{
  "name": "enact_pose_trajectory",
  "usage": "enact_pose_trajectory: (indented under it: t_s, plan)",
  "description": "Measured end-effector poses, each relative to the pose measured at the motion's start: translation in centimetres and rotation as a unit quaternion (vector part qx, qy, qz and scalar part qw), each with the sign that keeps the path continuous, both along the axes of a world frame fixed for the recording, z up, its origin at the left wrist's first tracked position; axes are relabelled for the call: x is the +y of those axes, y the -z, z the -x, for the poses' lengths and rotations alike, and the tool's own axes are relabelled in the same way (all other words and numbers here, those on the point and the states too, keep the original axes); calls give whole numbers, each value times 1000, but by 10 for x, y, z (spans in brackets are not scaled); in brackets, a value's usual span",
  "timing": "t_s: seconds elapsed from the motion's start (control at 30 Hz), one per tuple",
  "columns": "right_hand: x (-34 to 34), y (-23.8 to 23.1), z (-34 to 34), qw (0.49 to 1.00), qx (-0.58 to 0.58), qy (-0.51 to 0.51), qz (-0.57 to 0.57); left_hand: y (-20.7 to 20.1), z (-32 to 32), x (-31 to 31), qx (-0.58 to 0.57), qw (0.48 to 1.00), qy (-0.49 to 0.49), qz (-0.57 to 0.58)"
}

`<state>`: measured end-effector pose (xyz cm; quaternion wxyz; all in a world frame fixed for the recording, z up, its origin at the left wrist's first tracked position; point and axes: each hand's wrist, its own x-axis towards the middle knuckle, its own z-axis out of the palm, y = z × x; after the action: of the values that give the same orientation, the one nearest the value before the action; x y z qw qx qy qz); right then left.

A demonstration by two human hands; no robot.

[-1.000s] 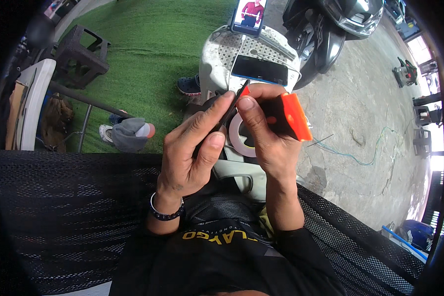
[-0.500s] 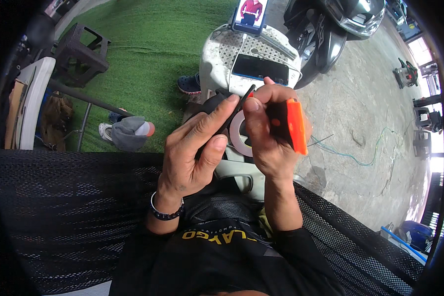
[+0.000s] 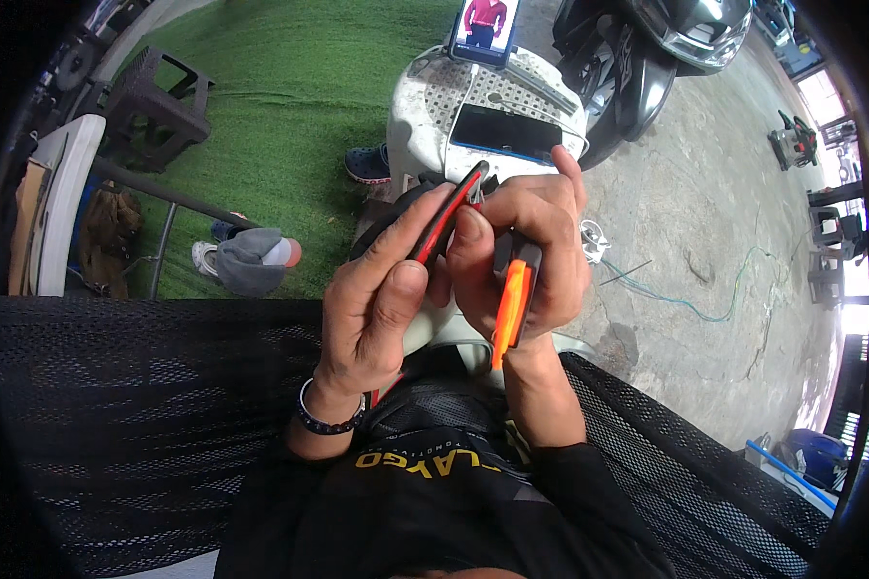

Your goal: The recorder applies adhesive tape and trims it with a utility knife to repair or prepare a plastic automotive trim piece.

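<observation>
Between the thumb and fingers of my left hand is a slim black piece with a red strip along its edge, slanting up to the right. My right hand is closed around a flat orange-and-black piece that hangs below its curled fingers. The right thumb and forefinger pinch close against the black piece near its upper end, where something small and pale shows. What exactly they pinch is too small to make out. The right little finger sticks out.
Just beyond my hands stands a white plastic stool, bearing a lying phone, an upright phone and a cable. A dark scooter is parked behind it. Far left is a dark stool on green turf. Black mesh spreads beside me.
My left hand has tilted the black piece so its red edge shows. My right hand has turned, swinging the orange-and-black piece inward and down. The white tape ring no longer shows.
</observation>
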<state>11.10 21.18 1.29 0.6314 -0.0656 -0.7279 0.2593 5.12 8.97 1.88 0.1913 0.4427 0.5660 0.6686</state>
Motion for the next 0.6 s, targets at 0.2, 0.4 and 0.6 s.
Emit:
enact_pose_trajectory:
  t_s: [0.2,0.4,0.6]
  plan:
    - [-9,-1,-2,999,3,-36,-32,-7,2,2,-86,995,-54,6]
    - [-10,-4,-5,998,-1,-53,-16,-10,6,0,-157,986,-41,-28]
    - [-8,-10,-9,999,-3,-47,5,-5,11,-2,-171,984,-13,-47]
